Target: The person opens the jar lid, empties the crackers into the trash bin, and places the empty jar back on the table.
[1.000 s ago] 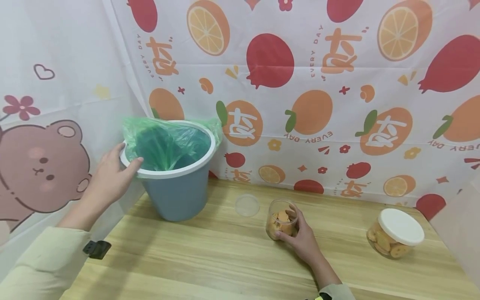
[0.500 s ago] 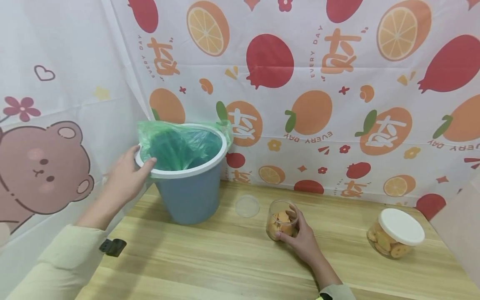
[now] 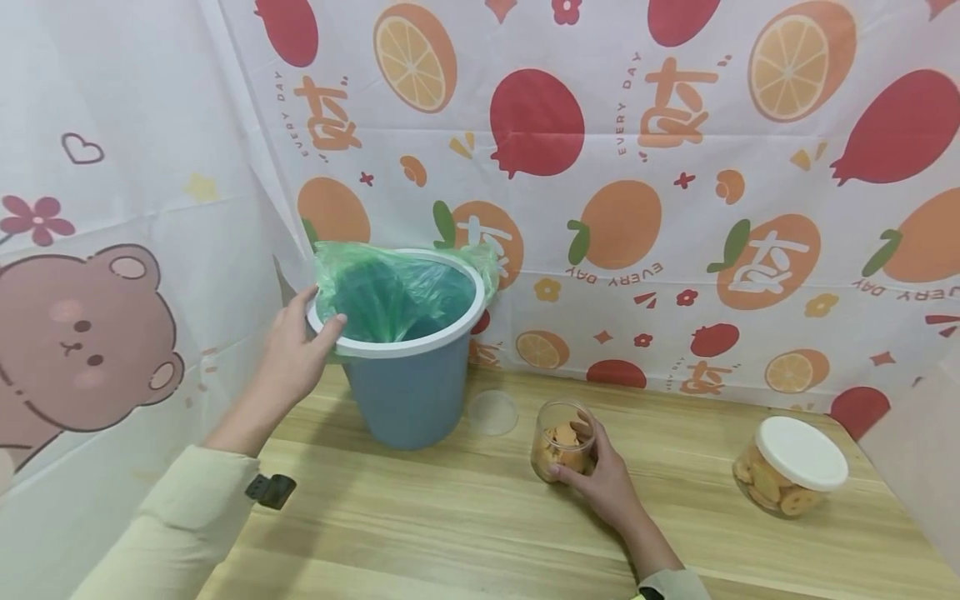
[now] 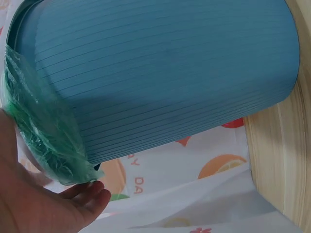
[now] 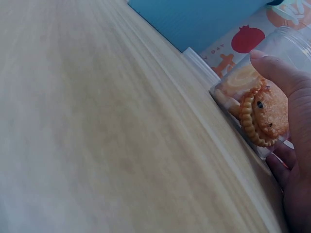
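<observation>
A blue trash can [image 3: 408,400] with a white rim stands on the table at the left, lined with a green plastic bag [image 3: 375,292]. My left hand [image 3: 296,350] grips its rim on the left side, thumb over the front; in the left wrist view the fingers lie beside the bag's folded edge. My right hand [image 3: 603,479] holds a clear open jar [image 3: 551,417] that stands on the table. Several cookies [image 5: 267,111] are inside it, the lower part of the jar filled. A round clear lid [image 3: 492,412] lies between the trash can and the jar.
At the right stands a second clear jar [image 3: 776,483] of cookies, tilted in view, with a white lid [image 3: 802,452] on. Fruit-print cloth [image 3: 540,233] hangs behind the wooden table [image 3: 465,533], and a bear-print cloth [image 3: 135,217] hangs at the left.
The trash can has slid to the right across the table with my left hand on its rim, coming close to the clear lid. My right hand and the jar have stayed in place.
</observation>
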The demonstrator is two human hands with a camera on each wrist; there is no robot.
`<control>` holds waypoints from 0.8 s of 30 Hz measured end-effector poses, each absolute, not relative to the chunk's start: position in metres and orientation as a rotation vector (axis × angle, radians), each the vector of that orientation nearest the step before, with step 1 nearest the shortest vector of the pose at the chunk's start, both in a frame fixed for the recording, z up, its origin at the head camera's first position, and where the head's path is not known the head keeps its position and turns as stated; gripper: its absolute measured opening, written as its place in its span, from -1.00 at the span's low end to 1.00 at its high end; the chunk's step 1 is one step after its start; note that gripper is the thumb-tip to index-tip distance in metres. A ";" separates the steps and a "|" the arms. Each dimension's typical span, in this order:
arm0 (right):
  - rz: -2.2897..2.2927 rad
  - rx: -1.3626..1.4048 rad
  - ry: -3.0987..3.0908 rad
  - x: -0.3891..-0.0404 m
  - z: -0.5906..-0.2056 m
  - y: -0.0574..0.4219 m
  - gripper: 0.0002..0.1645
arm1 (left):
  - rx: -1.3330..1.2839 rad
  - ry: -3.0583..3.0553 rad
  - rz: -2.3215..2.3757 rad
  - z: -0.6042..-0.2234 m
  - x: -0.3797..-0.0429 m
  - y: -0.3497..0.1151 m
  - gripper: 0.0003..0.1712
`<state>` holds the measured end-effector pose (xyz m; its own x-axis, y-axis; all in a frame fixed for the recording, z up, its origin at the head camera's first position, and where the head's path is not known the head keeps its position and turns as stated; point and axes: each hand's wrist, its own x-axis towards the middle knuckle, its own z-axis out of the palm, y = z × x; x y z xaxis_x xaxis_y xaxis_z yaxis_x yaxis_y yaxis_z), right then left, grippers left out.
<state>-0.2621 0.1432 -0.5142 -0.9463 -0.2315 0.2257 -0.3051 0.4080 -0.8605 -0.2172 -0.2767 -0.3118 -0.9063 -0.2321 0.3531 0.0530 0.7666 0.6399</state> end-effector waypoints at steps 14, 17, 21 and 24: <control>1.611 0.485 -2.579 -0.262 -0.514 0.144 0.16 | 0.104 -2.576 -0.892 -0.315 -0.219 -0.274 -0.22; 1.619 0.487 -2.580 -0.262 -0.514 0.144 0.16 | 0.117 -2.574 -0.905 -0.316 -0.219 -0.273 -0.21; 1.623 0.484 -2.579 -0.261 -0.514 0.144 0.16 | 0.122 -2.552 -0.914 -0.318 -0.220 -0.272 -0.21; 1.619 0.487 -2.577 -0.262 -0.513 0.144 0.16 | 0.132 -2.529 -0.918 -0.321 -0.221 -0.272 -0.22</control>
